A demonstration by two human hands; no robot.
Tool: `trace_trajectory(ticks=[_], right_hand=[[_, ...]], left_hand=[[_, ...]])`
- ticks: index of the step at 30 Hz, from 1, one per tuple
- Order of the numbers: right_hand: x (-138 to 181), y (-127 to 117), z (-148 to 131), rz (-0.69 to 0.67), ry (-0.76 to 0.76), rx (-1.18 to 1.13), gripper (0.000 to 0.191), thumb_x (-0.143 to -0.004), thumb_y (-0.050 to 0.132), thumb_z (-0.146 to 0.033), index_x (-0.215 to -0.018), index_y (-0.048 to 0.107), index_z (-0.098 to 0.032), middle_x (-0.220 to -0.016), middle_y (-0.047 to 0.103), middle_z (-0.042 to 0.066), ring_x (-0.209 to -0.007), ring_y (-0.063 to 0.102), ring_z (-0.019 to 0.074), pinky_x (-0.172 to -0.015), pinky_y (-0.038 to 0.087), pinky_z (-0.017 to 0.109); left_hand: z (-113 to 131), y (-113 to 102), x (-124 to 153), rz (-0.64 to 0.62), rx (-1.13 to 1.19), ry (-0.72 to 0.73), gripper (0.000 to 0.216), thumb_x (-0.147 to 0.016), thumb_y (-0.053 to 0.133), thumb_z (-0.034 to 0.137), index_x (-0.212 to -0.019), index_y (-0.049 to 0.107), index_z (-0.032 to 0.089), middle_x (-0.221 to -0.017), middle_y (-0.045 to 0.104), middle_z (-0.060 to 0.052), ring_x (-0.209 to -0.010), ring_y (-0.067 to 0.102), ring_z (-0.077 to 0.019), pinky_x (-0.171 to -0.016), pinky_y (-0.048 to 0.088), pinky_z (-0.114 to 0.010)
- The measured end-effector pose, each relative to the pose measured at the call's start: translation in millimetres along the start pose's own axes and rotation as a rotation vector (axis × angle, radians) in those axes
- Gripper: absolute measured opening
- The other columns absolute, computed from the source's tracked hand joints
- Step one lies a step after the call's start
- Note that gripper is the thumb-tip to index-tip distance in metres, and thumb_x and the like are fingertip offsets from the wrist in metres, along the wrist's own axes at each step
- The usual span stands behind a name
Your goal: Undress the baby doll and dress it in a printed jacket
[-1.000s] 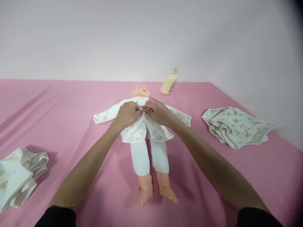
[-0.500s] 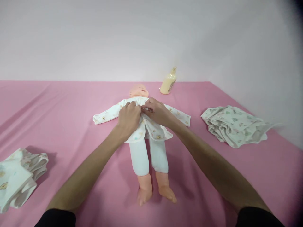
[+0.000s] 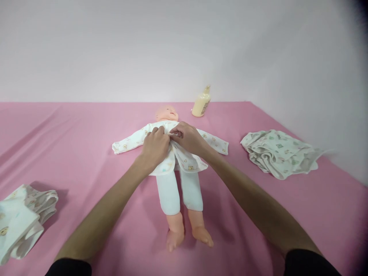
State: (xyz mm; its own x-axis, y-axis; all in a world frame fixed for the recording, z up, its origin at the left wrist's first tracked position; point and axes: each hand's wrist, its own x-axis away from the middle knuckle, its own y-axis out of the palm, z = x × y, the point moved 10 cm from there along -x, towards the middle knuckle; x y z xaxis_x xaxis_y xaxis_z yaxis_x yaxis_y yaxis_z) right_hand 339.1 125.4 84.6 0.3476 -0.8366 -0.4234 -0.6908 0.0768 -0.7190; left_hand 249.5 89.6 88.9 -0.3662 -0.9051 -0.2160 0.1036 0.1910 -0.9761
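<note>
A baby doll [image 3: 167, 113] lies on its back on the pink sheet [image 3: 71, 142], head away from me. It wears a white printed jacket [image 3: 189, 163] and pale trousers [image 3: 169, 191]; its bare feet point toward me. My left hand [image 3: 155, 145] and my right hand [image 3: 186, 137] meet over the doll's chest. Both hands have their fingers closed, pinching the jacket's front edges together near the collar.
A cream bottle [image 3: 201, 104] leans by the wall behind the doll's head. A crumpled printed cloth [image 3: 278, 153] lies at the right. Folded baby clothes [image 3: 20, 220] sit at the left near edge. White walls bound the far and right sides.
Both hands stay pinched on the jacket front at the chest with only small finger shifts. The view has tilted a little, so everything sits slightly lower and to the left.
</note>
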Motion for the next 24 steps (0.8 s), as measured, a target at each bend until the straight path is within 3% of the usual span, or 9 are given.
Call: trace_trajectory(ticks=[4,8,12,18,24], right_hand=[[-3.6,0.5,0.3,-0.005,0.082,0.097,0.009,-0.086,0.063,-0.024,-0.082,0.061,-0.017,-0.089,0.063,0.005,-0.080,0.055,0.0162,-0.072,0.039,0.029],[-8.9,5.5,0.6,-0.096,0.234,0.241,0.013,-0.083,0.062,-0.026,-0.075,0.056,-0.017,-0.085,0.064,0.006,-0.078,0.054,0.0175,-0.067,0.036,0.029],[-17.0,9.5,-6.0,-0.178,0.288,0.312,0.018,-0.079,0.060,-0.023,-0.065,0.048,-0.019,-0.070,0.056,0.003,-0.069,0.048,0.0152,-0.060,0.030,0.028],[-19.2,13.8,-2.9,-0.270,0.405,0.109,0.039,-0.074,0.063,-0.019,-0.053,0.031,-0.020,-0.051,0.031,-0.005,-0.054,0.031,0.0089,-0.051,0.022,0.027],[-16.9,10.5,-3.2,-0.239,0.469,-0.048,0.042,-0.071,0.063,-0.016,-0.052,0.026,-0.020,-0.050,0.022,-0.007,-0.052,0.022,0.0063,-0.049,0.016,0.027]], left_hand=[[-7.8,0.8,-1.2,-0.060,0.103,0.017,0.037,-0.099,0.033,0.018,-0.081,0.065,0.015,-0.102,0.057,-0.012,-0.095,0.055,-0.0249,-0.074,0.045,-0.038],[-14.4,3.7,-2.7,-0.109,0.220,0.065,0.031,-0.094,0.038,0.018,-0.071,0.059,0.016,-0.099,0.055,-0.011,-0.092,0.055,-0.0232,-0.075,0.045,-0.037],[-17.0,7.2,-2.4,-0.152,0.279,0.102,0.029,-0.091,0.040,0.018,-0.067,0.057,0.016,-0.099,0.056,-0.011,-0.096,0.056,-0.0235,-0.080,0.046,-0.037],[-17.0,6.2,0.3,-0.192,0.323,0.110,0.029,-0.090,0.041,0.016,-0.064,0.054,0.016,-0.102,0.056,-0.012,-0.099,0.056,-0.0236,-0.080,0.047,-0.036],[-23.1,3.5,-1.4,-0.117,0.333,0.043,0.021,-0.087,0.046,0.015,-0.068,0.056,0.016,-0.100,0.055,-0.013,-0.095,0.056,-0.0252,-0.077,0.048,-0.038]])
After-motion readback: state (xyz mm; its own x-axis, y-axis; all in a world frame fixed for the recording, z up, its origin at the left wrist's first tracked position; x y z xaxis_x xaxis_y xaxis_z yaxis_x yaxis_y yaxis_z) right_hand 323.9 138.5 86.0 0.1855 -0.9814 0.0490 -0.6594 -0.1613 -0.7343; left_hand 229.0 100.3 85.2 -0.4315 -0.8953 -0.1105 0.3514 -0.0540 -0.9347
